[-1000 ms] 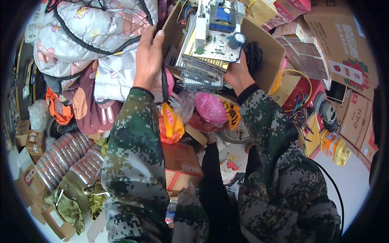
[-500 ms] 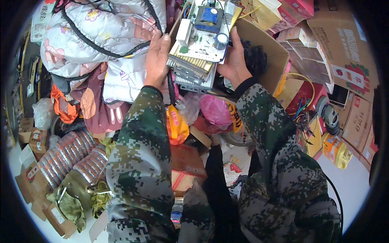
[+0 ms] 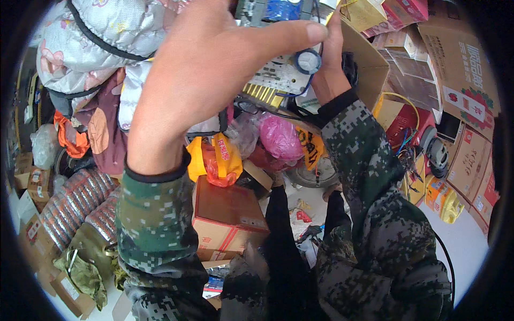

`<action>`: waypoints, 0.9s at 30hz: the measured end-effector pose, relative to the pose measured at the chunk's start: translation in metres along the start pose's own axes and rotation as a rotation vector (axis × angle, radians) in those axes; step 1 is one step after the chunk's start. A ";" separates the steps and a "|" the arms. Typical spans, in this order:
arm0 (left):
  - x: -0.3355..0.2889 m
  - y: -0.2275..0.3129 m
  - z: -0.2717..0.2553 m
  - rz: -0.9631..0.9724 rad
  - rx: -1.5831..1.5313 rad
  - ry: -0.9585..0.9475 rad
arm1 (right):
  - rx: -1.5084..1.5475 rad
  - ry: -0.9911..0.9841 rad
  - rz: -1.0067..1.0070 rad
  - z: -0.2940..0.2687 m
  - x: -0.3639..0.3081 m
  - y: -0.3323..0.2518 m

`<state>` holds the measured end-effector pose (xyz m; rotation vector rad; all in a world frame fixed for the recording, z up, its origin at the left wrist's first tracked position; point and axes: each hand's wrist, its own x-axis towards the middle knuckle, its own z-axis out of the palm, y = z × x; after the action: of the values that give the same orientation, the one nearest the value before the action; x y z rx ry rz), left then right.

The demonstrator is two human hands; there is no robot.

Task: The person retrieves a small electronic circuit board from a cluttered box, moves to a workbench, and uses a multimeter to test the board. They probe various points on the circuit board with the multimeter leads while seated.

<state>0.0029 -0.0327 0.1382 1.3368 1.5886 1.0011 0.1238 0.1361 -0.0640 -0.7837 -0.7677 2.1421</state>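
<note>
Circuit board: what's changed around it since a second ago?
The left hand has moved rightward from beside the circuit board to in front of it, thumb hiding part of it. The right hand stays at its right edge; the pink bag remains below.

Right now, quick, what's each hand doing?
Left hand: thumb stretched over the circuit board; fingers hidden, so its grip can't be told.
Right hand: holding the circuit board by its right side.

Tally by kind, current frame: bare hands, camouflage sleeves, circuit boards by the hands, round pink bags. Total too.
Bare hands: 2 (left hand, right hand)
Camouflage sleeves: 2
Circuit board: 1
Round pink bag: 1
Total: 6
</note>
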 end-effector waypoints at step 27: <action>0.025 -0.180 0.030 0.057 0.211 0.247 | -0.061 0.046 0.024 -0.019 0.084 0.061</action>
<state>-0.0334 -0.0282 -0.0419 1.4507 1.8933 1.0914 0.0655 0.1721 -0.1438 -0.8757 -0.8068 2.1225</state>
